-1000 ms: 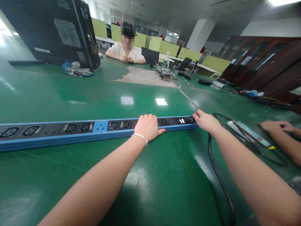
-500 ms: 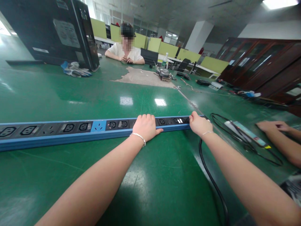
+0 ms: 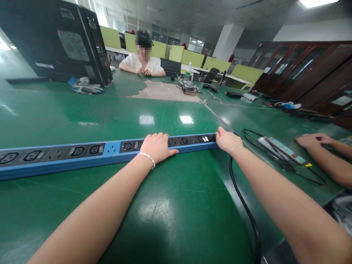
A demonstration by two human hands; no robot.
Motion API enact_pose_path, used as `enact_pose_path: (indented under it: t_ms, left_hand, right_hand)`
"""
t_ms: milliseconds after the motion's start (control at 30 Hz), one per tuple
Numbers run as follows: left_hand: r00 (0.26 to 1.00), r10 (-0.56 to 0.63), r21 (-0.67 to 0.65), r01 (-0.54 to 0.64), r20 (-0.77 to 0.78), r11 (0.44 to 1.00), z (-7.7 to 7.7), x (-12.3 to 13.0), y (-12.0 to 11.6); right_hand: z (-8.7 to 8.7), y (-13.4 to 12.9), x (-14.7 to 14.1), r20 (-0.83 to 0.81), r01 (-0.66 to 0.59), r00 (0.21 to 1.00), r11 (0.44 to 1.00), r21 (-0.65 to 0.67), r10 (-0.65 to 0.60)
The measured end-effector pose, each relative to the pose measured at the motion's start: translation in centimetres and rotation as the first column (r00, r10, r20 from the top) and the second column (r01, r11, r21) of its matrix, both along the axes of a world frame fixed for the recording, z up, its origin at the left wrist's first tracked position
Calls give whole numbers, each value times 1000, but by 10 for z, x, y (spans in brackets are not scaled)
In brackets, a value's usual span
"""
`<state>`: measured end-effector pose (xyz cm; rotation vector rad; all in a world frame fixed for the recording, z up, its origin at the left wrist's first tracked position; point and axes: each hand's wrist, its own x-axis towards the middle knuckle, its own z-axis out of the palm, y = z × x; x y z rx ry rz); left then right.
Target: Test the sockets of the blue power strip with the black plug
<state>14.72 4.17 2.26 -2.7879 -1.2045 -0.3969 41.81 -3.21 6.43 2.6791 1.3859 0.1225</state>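
A long blue power strip (image 3: 111, 148) with black socket panels lies across the green table and runs out of view at the left. My left hand (image 3: 155, 146) is wrapped over its middle, fingers on the far side and thumb along the near edge. At the strip's right end my right hand (image 3: 227, 140) is closed around it, its fingertips partly hidden. From below that hand a thick black cable (image 3: 242, 201) hangs down past the table's edge. Several sockets and small white labels show between my two hands.
A white power strip (image 3: 284, 151) with a coiled black cord lies at the right, near another person's hands (image 3: 313, 141). Across the table sits a person (image 3: 143, 66). Gloves (image 3: 85, 86) lie by a black computer case (image 3: 68, 44); a bottle (image 3: 188, 71) stands further back.
My left hand has slid left along the blue power strip, uncovering more sockets to its right. My right hand still grips the right end. The view has shifted slightly.
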Motion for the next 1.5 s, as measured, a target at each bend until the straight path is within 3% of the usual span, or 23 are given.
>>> enact_pose_path:
  t_ms: [133,300,467,667,900,1200,1300,1433,1500]
  left_hand:
    - [996,55,29,-53,-63,998,2,-34,1]
    - [991,114,81,-108,-65,991,1,-61,-3]
    - [993,106,87,-102,-50,991,-1,-61,-3]
    - [996,82,92,-79,-25,993,-3,-62,-2]
    - [996,82,75,-80,-23,994,-2,-62,-1]
    - [997,75,79,-74,-7,994,-5,-62,0]
    - [997,75,82,-73,-15,994,-5,-62,1]
    - [997,79,71,-77,-19,994,-4,-62,0]
    - [996,83,77,-82,-17,994,-3,-61,0]
  right_hand:
    - [-7,-6,-2,22,19,1000,998,66,-21]
    - [-4,-4,0,-1,4,1000,999,39,-4]
    - [4,3,2,-32,8,999,1000,-8,-9]
    - [-5,-3,0,-39,48,998,994,96,-45]
    - [4,4,9,-62,0,998,1000,30,2]
    - [-2,5,15,-102,53,994,993,109,-41]
    - [2,-1,16,-115,93,991,970,224,-68]
    - [11,-11,18,-114,174,984,861,478,-136]
    - [12,-14,15,-149,124,987,875,467,-61]
